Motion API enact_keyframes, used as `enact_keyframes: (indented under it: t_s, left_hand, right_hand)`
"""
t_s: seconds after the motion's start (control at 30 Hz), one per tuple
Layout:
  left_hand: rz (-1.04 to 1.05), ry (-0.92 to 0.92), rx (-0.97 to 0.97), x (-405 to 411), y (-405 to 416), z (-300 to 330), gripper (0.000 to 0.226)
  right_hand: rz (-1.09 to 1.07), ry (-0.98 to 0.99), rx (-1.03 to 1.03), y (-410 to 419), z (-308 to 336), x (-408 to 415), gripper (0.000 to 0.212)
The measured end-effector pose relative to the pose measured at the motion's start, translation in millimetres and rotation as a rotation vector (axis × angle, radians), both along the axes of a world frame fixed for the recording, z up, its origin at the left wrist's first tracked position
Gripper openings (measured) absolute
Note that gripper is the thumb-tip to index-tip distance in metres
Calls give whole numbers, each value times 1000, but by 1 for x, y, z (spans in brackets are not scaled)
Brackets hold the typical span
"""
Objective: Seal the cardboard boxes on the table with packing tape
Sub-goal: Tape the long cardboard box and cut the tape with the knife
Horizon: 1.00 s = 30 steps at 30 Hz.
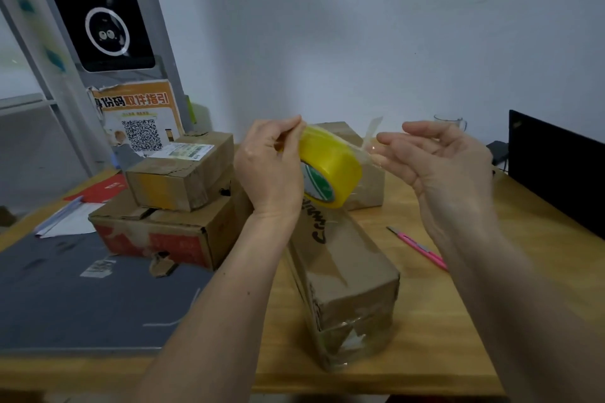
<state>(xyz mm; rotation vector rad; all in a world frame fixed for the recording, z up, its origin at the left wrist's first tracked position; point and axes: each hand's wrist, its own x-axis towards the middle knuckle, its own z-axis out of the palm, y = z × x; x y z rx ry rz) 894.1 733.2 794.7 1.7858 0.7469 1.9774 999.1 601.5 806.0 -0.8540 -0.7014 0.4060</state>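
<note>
My left hand point(268, 170) grips a yellow roll of packing tape point(330, 170) in the air above the table, fingers and thumb pinching its rim. A short clear strip point(371, 137) is pulled off the roll toward the right. My right hand point(438, 160) is beside it with fairly straight fingers, their tips touching the strip's loose end. Directly below lies a long cardboard box point(347, 275) with clear tape over its near end. Another box point(368, 188) stands behind the roll, mostly hidden. At the left, a small box point(183, 177) sits on a larger box point(163, 232).
A pink utility knife point(422, 249) lies on the wooden table point(458, 321) right of the long box. A black screen point(556, 173) stands at the right edge, with a glass point(450, 121) behind my right hand. A grey mat point(82, 291) and papers point(72, 219) cover the left side.
</note>
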Motion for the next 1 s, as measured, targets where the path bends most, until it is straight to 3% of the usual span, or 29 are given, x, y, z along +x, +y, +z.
enact_keyframes:
  t_s: [0.1,0.2,0.27,0.33,0.4,0.57,0.67,0.83,0.9,1.0]
  left_hand:
    - [45,-74,-140,-9,4,9,8]
    - [6,-50,-79,-12,-6,24,9]
    - [-61,8,-18,-2,-27,32,12]
    - [-127,31,-2,9,-45,33,9]
    - [-192,33,-52,15,-53,32,9]
    - [-309,62,-191,24,-63,21,21]
    - [-340,108,-248,33,-72,9,25]
    - [-331,185,-276,41,-74,-29,27]
    - [-342,195,-328,44,-70,-47,24]
    - [-372,222,-432,49,-63,-78,22]
  right_hand:
    - [70,-39,-15,-18,-5,13,30]
    - [116,-209,-331,-32,-17,34,52]
    - [362,-444,-628,-39,-30,37,88]
    - [580,-614,-799,-44,-47,30,123]
    - [602,-650,-854,-45,-70,18,132]
    - [442,-518,-787,-19,-119,-19,99]
    - [389,-597,-767,13,-125,-39,73]
    - [383,-559,-903,13,-150,-11,40]
    - [85,-597,-1040,-6,-162,23,19]
    - [-412,-798,-1205,-23,-170,69,24]
